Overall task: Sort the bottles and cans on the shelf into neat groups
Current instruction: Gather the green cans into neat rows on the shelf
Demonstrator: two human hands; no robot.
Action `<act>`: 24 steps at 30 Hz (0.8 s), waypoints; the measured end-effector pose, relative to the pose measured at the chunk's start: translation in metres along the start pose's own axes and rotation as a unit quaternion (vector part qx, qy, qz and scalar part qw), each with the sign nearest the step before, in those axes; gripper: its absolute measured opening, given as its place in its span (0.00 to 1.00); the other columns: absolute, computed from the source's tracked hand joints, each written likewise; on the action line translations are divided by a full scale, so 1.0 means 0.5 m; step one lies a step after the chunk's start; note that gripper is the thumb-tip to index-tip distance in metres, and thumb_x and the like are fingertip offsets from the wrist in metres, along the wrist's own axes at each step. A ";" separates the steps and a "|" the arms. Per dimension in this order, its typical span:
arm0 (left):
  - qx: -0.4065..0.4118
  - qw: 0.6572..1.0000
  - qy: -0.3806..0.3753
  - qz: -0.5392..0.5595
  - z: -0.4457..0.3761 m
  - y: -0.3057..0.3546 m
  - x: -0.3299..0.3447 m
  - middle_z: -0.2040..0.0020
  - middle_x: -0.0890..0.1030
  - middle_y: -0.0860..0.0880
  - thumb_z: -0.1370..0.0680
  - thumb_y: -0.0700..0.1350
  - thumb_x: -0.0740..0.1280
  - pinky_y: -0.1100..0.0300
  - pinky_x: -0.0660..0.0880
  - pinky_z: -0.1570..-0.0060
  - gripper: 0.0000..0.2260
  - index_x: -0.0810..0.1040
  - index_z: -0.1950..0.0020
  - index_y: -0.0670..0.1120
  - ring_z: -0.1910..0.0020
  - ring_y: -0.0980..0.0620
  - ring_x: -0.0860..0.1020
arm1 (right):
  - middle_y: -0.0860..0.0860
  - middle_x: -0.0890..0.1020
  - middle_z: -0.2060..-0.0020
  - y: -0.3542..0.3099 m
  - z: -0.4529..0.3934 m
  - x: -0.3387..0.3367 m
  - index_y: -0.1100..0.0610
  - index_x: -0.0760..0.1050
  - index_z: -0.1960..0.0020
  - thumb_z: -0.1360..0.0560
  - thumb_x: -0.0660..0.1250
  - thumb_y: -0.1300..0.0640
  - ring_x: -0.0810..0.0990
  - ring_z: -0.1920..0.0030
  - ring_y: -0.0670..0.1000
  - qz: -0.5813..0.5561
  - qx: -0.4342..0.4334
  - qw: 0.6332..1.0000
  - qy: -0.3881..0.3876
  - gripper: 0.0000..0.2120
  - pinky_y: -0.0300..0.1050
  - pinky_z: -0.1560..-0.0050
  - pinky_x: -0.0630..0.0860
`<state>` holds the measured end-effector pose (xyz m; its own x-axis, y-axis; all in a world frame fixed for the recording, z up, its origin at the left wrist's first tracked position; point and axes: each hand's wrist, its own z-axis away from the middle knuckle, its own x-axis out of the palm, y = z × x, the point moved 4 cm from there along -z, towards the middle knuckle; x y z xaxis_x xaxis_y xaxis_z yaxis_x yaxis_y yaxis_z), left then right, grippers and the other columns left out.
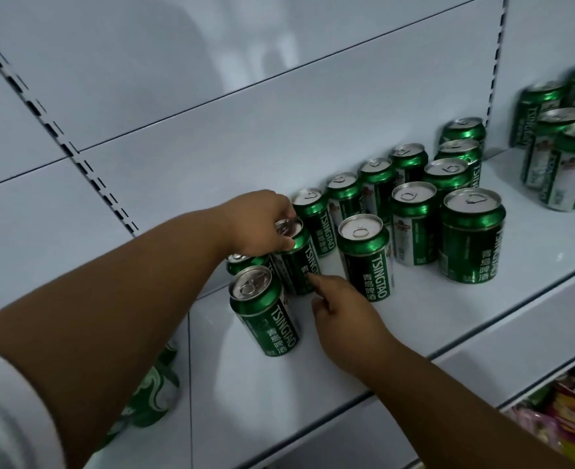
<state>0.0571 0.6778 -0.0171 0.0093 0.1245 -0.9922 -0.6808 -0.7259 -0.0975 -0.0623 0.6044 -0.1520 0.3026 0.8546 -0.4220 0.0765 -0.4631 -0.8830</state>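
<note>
Mostly upright green Tsingtao cans (365, 257)

Left hand (259, 225) curls over the rim of a green Tsingtao can (296, 262), grip around its top, can tilted a touch on the white shelf (414, 319). Right hand (340, 319) points a forefinger at that can's label, touching it low down. Another Tsingtao can (266, 313) stands just beside, nearer the front edge. More green cans (414, 225) line the back panel to the right.

One head-worn view looks forward and down from close above the white shelf (414, 326), angled toward its back panel (245, 113).
</note>
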 end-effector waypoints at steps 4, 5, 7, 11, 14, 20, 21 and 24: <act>0.006 1.000 -0.007 -0.029 0.010 0.023 -0.009 0.38 0.74 0.48 0.25 0.54 0.71 0.54 0.73 0.44 0.25 0.71 0.31 0.49 0.43 0.49 0.74 | 0.49 0.80 0.44 -0.014 0.027 -0.044 0.54 0.78 0.37 0.21 0.64 0.60 0.77 0.46 0.45 0.025 -0.019 0.996 0.088 0.13 0.32 0.47 0.69; 0.021 0.999 0.009 -0.041 0.012 0.039 -0.013 0.37 0.74 0.48 0.25 0.54 0.71 0.52 0.73 0.41 0.26 0.70 0.30 0.50 0.40 0.48 0.73 | 0.47 0.81 0.49 -0.015 0.036 -0.059 0.52 0.79 0.42 0.21 0.65 0.58 0.78 0.51 0.44 0.029 -0.023 0.992 0.124 0.10 0.34 0.51 0.71; 0.069 0.996 0.048 -0.014 0.016 0.086 -0.023 0.36 0.73 0.48 0.25 0.55 0.69 0.52 0.72 0.38 0.27 0.68 0.28 0.51 0.37 0.48 0.72 | 0.44 0.80 0.57 -0.008 0.052 -0.083 0.49 0.79 0.50 0.23 0.67 0.57 0.77 0.58 0.42 0.026 -0.013 0.984 0.177 0.04 0.37 0.56 0.74; 0.134 0.990 0.044 0.024 0.011 0.167 -0.019 0.31 0.72 0.49 0.22 0.55 0.67 0.61 0.64 0.39 0.28 0.65 0.24 0.52 0.33 0.51 0.70 | 0.46 0.78 0.58 0.024 0.065 -0.119 0.49 0.74 0.54 0.26 0.71 0.58 0.76 0.59 0.44 0.004 0.027 0.966 0.258 0.07 0.39 0.59 0.73; 0.135 0.991 0.019 0.011 0.002 0.186 -0.008 0.29 0.70 0.48 0.22 0.55 0.67 0.56 0.65 0.34 0.27 0.65 0.25 0.54 0.31 0.48 0.69 | 0.46 0.72 0.49 0.040 0.053 -0.131 0.51 0.72 0.44 0.28 0.73 0.59 0.74 0.49 0.47 0.029 0.039 0.966 0.254 0.16 0.39 0.53 0.69; 0.099 0.995 -0.009 -0.003 0.025 0.152 -0.014 0.37 0.75 0.50 0.23 0.62 0.65 0.54 0.71 0.40 0.22 0.73 0.32 0.55 0.39 0.51 0.74 | 0.45 0.76 0.43 0.039 0.041 -0.108 0.50 0.68 0.35 0.27 0.74 0.54 0.77 0.47 0.45 -0.018 0.033 0.986 0.163 0.24 0.38 0.51 0.71; 0.089 0.996 -0.014 -0.007 0.034 0.142 -0.014 0.39 0.74 0.52 0.24 0.62 0.65 0.53 0.72 0.40 0.21 0.74 0.33 0.56 0.40 0.52 0.74 | 0.45 0.76 0.43 0.036 0.042 -0.100 0.49 0.68 0.34 0.27 0.74 0.54 0.77 0.47 0.44 -0.016 0.029 0.988 0.151 0.25 0.37 0.51 0.71; 0.062 0.998 -0.015 -0.004 0.059 0.119 -0.008 0.43 0.72 0.54 0.24 0.62 0.65 0.54 0.72 0.41 0.20 0.74 0.34 0.57 0.42 0.52 0.73 | 0.46 0.76 0.42 0.026 0.041 -0.075 0.48 0.68 0.33 0.27 0.73 0.53 0.76 0.46 0.44 -0.006 0.009 0.993 0.121 0.25 0.37 0.49 0.72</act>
<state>-0.0050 0.6538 -0.0165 -0.0057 0.1516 -0.9884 -0.7664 -0.6356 -0.0931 -0.0919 0.5709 -0.1518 0.5207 0.7776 -0.3525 0.0642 -0.4473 -0.8921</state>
